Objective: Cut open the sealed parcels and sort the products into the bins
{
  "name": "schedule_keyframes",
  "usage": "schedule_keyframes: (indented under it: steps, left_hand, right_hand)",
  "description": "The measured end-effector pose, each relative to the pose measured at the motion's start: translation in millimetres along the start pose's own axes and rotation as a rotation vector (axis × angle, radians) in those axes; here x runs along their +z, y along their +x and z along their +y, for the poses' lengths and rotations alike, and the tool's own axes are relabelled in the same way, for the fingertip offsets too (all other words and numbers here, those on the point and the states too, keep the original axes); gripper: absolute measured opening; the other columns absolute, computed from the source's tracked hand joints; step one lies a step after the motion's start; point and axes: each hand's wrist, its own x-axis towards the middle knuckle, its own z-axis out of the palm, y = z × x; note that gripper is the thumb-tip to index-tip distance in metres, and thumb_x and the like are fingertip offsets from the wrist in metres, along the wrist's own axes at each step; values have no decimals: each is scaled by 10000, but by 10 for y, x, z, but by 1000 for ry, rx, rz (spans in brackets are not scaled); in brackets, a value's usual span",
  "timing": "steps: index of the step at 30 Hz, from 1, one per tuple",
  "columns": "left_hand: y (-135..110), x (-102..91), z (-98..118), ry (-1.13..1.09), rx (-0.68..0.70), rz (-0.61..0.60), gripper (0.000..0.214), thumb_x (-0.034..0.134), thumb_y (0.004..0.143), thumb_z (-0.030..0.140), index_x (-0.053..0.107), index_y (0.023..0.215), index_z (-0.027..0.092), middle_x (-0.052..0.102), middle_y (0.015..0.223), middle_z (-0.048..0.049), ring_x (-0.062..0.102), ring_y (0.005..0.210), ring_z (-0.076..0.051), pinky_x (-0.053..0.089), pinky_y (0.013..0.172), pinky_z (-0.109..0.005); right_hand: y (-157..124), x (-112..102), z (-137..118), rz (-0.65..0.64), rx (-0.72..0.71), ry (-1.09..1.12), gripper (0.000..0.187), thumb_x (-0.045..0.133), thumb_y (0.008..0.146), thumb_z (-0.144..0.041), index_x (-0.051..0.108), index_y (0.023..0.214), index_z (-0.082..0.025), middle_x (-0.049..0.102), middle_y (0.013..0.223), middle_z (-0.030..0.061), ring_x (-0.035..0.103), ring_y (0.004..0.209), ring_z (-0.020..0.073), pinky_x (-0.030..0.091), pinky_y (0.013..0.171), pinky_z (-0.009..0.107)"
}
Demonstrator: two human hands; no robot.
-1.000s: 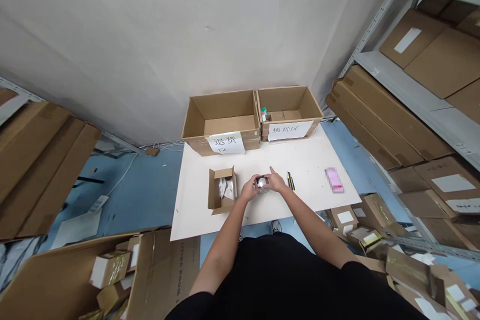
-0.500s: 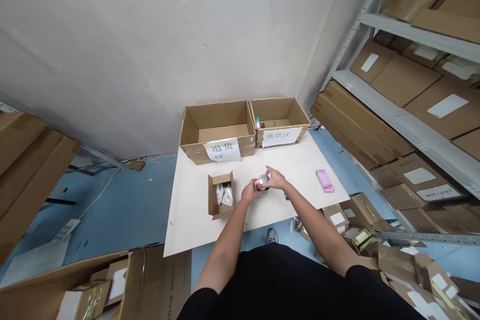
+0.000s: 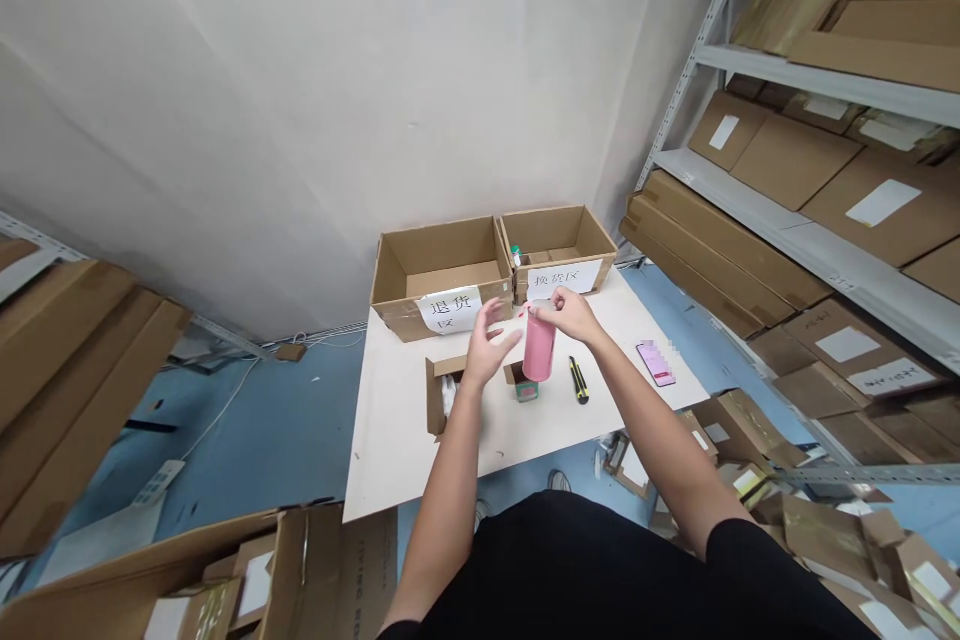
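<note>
My right hand (image 3: 576, 316) pinches the top of a pink cylindrical container (image 3: 538, 348), which hangs upright above the table. To its left my left hand (image 3: 489, 345) is raised with its fingers apart, holding nothing. Just below the pink container stands a small green box (image 3: 526, 391) with its brown flap open. A yellow-and-black utility knife (image 3: 578, 381) lies on the table to the right. Partly behind my left forearm is an open brown carton (image 3: 435, 398) with white packaging (image 3: 449, 394) inside.
Two large open cardboard boxes (image 3: 395, 318) (image 3: 607, 261) with handwritten paper labels stand at the back of the white table (image 3: 390, 460). A phone (image 3: 657, 363) lies at the right edge. Shelves of cartons (image 3: 795, 165) rise on the right; more boxes (image 3: 300, 560) sit at lower left.
My right hand has drawn the pink container upward, clear of the small box. My left hand has come off and opened. The utility knife has come into view.
</note>
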Motion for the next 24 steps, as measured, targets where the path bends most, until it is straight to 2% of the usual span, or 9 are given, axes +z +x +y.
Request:
schedule_keyframes:
  steps: [2,5,8,11,14,16,18,22,24]
  left_hand:
    - [48,206,310,140,53,-46,968,960,679,405,507,1530,318,600,1487,-113,641,1265,-288,531,1061,-436]
    - [130,405,542,262,59,-17,941,979,624,311,569,1471,286,673,1365,-102,664,1204,-305,519,1082,-464]
    - [258,348,552,166,7,10,1004,962,645,281,501,1537,265,689,1329,-109,673,1207,-297,518,1097,-460]
    - [412,204,483,-69,-47,-67,1128,950,667,288,361,1629,270,631,1433,-138,676,1231,-272,524,1097,-435]
    - [527,166,424,-233,-101,-154,1256,938,697,317,176,1695,341,556,1530,-146,663,1265,-257,523,1100,-427]
    - [569,205,403,-212,-113,-113,1316,964,675,330,145,1706,350,539,1545,-150,633,1307,-273,512,1117,-434]
    - [590,261,398,-152,-122,-53,1354,995,635,328,169,1709,319,580,1495,-157,634,1292,-293,516,1115,-456]
    - [603,342,420,-237,-184,-144,1364,972,663,318,110,1719,288,686,1342,-150,686,1192,-289,547,1064,-497]
    - [609,372,437,-291,-176,-186,1351,957,686,314,88,1720,312,671,1384,-150,674,1226,-280,534,1084,-490]
  right_hand:
    - [-28,22,-64,13,6,7,530,796,653,-664,459,728,-262,490,638,-72,450,628,151,315,582,268]
    - [-74,14,-47,-53,11,201,488,797,692,-652,547,823,-253,586,678,-52,551,677,176,409,631,282]
    - [-138,-9,112,-273,-5,524,523,789,760,-592,629,1122,-250,744,932,18,689,909,228,531,796,345]
    - [-206,77,313,-499,-29,658,876,903,667,-455,528,1441,-289,765,1131,61,711,1069,269,563,928,427]
    - [-250,278,441,-388,-25,616,1121,961,599,-391,420,1575,-286,761,1082,59,719,1020,279,572,962,478]
    - [-256,403,480,-196,-21,535,1154,962,614,-396,394,1612,-280,750,1048,52,715,991,277,570,981,501]
    - [-250,471,505,-102,-41,499,1184,956,633,-400,353,1646,-289,739,1087,60,710,1015,279,567,997,505]
    - [-241,433,578,-271,-107,628,1195,887,720,-391,211,1704,-338,703,1263,92,710,1106,278,583,985,482]
    - [-246,384,615,-279,-101,624,1193,863,742,-380,173,1714,-352,701,1250,87,716,1070,275,599,947,478]
